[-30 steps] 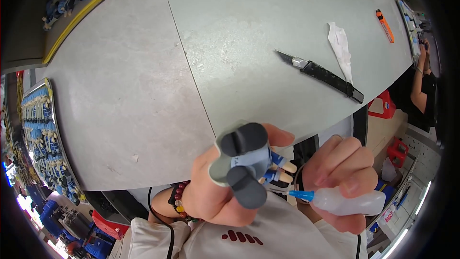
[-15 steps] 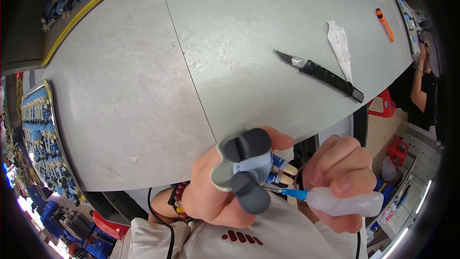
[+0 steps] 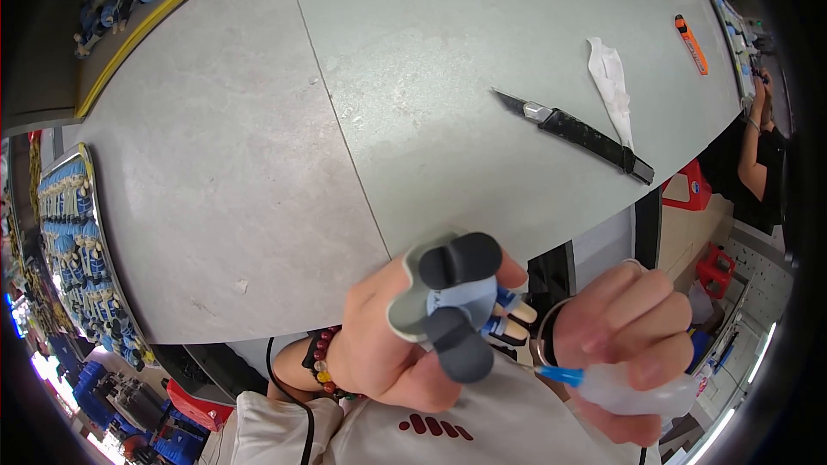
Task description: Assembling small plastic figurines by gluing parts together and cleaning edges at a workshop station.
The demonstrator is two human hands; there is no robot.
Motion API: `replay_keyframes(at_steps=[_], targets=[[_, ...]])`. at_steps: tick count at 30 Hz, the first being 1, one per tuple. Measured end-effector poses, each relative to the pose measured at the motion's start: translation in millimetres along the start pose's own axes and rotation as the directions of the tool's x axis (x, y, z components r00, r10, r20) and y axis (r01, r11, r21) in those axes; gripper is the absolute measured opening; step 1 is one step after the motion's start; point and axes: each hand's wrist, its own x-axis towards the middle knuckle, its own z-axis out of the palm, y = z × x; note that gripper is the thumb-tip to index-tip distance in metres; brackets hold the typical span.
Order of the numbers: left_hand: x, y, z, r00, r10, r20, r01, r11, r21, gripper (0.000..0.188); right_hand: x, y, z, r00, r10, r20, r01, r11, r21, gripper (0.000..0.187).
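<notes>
My left hand (image 3: pixel 379 340) is closed around a small figurine (image 3: pixel 465 300) in light blue. Its two dark grey shoe-like parts face up, and a pale grey-green rounded part curves along the palm side. Little blue-sleeved legs or arms with skin-toned ends (image 3: pixel 517 314) stick out to the right. In my right hand (image 3: pixel 633 327) lies a translucent white squeeze bottle (image 3: pixel 607 387), gripped between thumb and fingers. Its blue needle tip (image 3: pixel 563 375) points left toward the figurine, a short gap away from it. The figurine's underside is hidden.
On the grey table (image 3: pixel 241 164) lie a black utility knife (image 3: pixel 586 138) with its blade out, a crumpled white tissue (image 3: pixel 612 86) and an orange cutter (image 3: pixel 692 45). Trays of blue figurines (image 3: pixel 77 258) stand at the left. Another person's arm (image 3: pixel 754 146) shows at the far right.
My right hand has drawn the bottle right and down, so its tip has left the figurine's side. The figurine has shifted slightly right in my left hand.
</notes>
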Motion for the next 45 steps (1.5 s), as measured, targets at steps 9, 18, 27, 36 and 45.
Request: replay_keyframes(at_steps=[9,18,27,36,45], targets=[[0.9,1.4,-12.3,0.988,0.034,0.152,-0.035,0.999,0.003,0.027,1.4,-3.5,-10.2,0.999,0.009,-0.049,-0.006,0.997,0.073,0.036],[5.8,-11.1,-19.9,0.932,0.213,0.293,-0.208,0.977,-0.048,0.032,2.8,-2.6,-11.7,0.995,-0.011,-0.103,0.021,0.996,0.089,0.036],[8.3,-10.9,-19.3,0.909,0.255,0.329,-0.237,0.967,-0.095,0.028,3.7,-1.9,-15.0,0.997,-0.014,-0.079,0.023,0.993,0.116,0.036],[4.2,-4.9,-15.6,0.953,0.061,0.297,-0.011,0.986,-0.168,0.025,4.5,-1.1,-12.4,0.995,-0.022,-0.093,0.034,0.991,0.129,0.035],[4.1,-8.7,-15.8,0.930,0.178,0.323,-0.067,0.943,-0.327,0.029,3.9,-1.4,-15.1,0.997,-0.021,-0.069,0.030,0.992,0.121,0.034]])
